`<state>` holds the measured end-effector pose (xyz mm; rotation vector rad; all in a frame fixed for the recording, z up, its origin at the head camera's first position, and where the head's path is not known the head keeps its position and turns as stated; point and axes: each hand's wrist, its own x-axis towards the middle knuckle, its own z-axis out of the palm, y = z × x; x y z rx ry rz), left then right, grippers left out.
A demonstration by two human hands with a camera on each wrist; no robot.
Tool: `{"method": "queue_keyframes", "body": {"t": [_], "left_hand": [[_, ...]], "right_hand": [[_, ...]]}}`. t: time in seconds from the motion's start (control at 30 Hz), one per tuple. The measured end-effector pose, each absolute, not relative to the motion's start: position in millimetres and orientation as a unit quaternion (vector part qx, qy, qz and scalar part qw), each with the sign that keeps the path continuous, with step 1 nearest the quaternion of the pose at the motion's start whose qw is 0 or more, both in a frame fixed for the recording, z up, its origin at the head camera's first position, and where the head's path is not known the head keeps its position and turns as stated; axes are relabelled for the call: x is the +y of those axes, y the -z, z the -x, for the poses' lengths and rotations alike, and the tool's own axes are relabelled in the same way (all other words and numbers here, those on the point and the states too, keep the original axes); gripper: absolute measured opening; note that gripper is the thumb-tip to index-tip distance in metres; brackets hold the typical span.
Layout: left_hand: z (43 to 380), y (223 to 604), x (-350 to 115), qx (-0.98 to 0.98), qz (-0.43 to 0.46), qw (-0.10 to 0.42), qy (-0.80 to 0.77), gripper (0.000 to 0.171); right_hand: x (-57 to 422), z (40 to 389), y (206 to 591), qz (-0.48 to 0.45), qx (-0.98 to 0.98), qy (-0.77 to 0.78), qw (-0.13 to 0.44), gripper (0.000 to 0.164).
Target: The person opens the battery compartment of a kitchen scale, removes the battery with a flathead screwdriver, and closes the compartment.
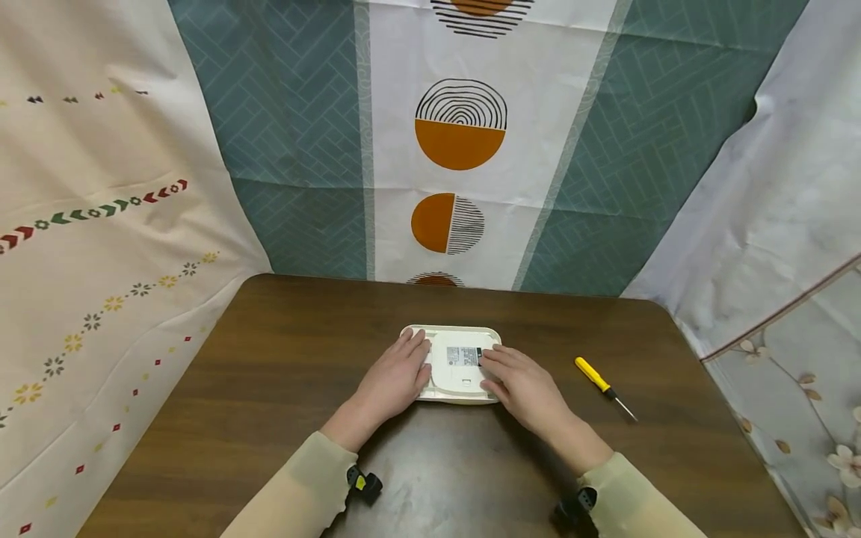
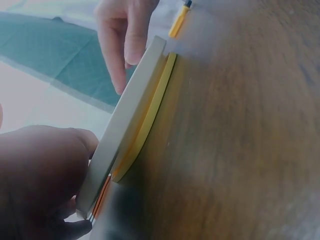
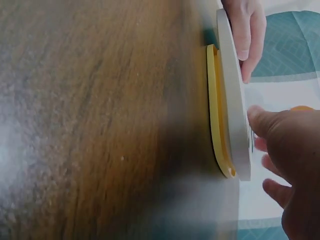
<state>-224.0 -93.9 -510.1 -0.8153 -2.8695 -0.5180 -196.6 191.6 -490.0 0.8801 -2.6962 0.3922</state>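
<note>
A flat white device (image 1: 466, 381) with rounded corners lies in front of me on the brown table, its face with a printed label (image 1: 463, 356) upward. Both wrist views show a yellow part (image 2: 150, 120) under the white body. My left hand (image 1: 393, 373) rests on the device's left end, fingers fairly straight and thumb on the face. Over the right end lies my right hand (image 1: 528, 388), its fingers spread and reaching beside the label. In the right wrist view, the right thumb (image 3: 260, 120) is close to the face; contact is unclear.
A screwdriver (image 1: 602, 382) with a yellow handle lies to the right of the device, its tip toward the near right. The wooden table (image 1: 282, 336) ends at a patterned curtain (image 1: 303, 164) at the back, with more cloth hanging at both sides.
</note>
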Motion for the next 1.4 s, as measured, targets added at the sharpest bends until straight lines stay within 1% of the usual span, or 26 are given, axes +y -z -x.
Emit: {"method": "queue_keyframes", "body": {"t": [0.13,0.27,0.53,0.63,0.8,1.4], "left_hand": [[222.5,509.6,-92.6,-0.946,0.27,0.052,0.172,0.051],[221.5,510.4,-92.1,-0.946,0.267,0.057,0.173,0.05],[221.8,511.3,-92.5,-0.947,0.261,0.064,0.177,0.049],[222.2,511.0,-91.9,-0.946,0.263,0.07,0.177,0.049],[222.1,509.6,-91.0,-0.945,0.262,0.074,0.181,0.049],[222.1,509.1,-92.0,-0.944,0.267,0.085,0.175,0.049]], "right_hand": [[187.7,197.4,491.9,-0.323,-0.923,-0.128,0.165,0.037],[184.3,199.2,492.5,-0.33,-0.921,-0.114,0.175,0.032],[179.2,201.7,490.6,-0.329,-0.924,-0.1,0.166,0.031],[177.6,202.5,489.3,-0.33,-0.924,-0.102,0.166,0.028],[175.1,205.3,489.0,-0.335,-0.92,-0.098,0.177,0.023],[170.2,212.5,487.6,-0.373,-0.899,-0.057,0.223,0.016]]}}
